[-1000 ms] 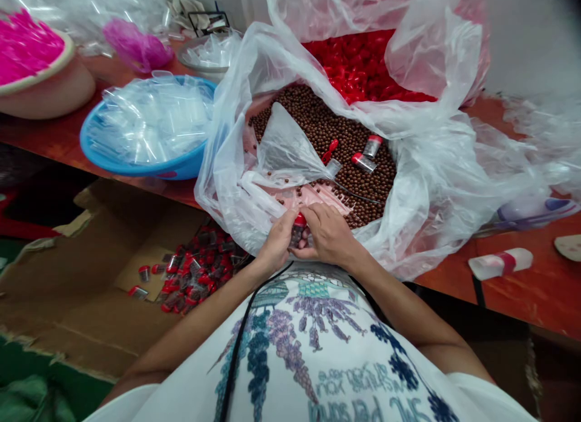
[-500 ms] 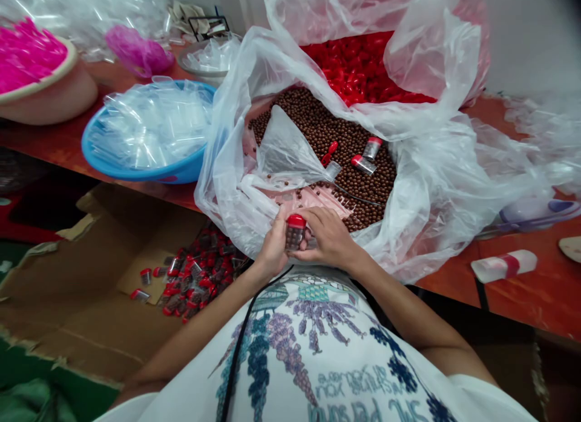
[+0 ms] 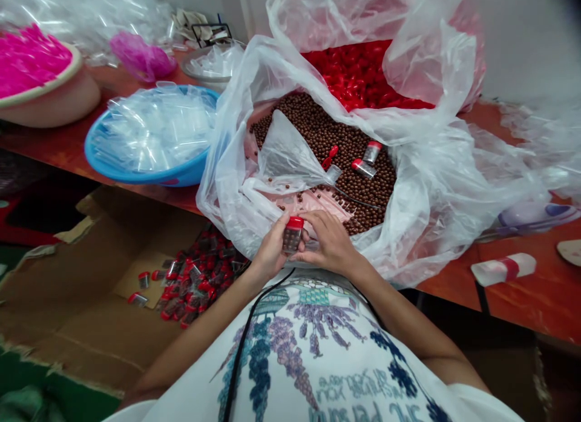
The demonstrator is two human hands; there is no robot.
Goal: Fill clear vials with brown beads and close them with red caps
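A small clear plastic jar (image 3: 292, 237) with a red lid, filled with brown balls, stands between my hands at the near rim of the bag. My left hand (image 3: 270, 247) is closed around its left side. My right hand (image 3: 334, 243) curls in from the right, fingers and thumb bent against the jar; part of its grip is hidden. Just beyond lies the white plastic bag (image 3: 227, 168), lining a container of small brown balls (image 3: 313, 116). On the balls rest two red-lidded jars (image 3: 364, 168), a red piece (image 3: 331, 154) and a clear plastic sheet (image 3: 288, 146).
Filled red-lidded jars (image 3: 195, 283) are heaped in a cardboard box (image 3: 86, 313) below left. A blue basin (image 3: 179, 177) holds clear containers; a cream basin (image 3: 68, 98) holds pink pieces. Red lids (image 3: 358, 71) fill a bag behind. A white-and-red item (image 3: 503, 269) lies right.
The jar in my hands has tilted slightly and sits a touch lower. My hands keep nearly the same place, and the view has shifted a little.
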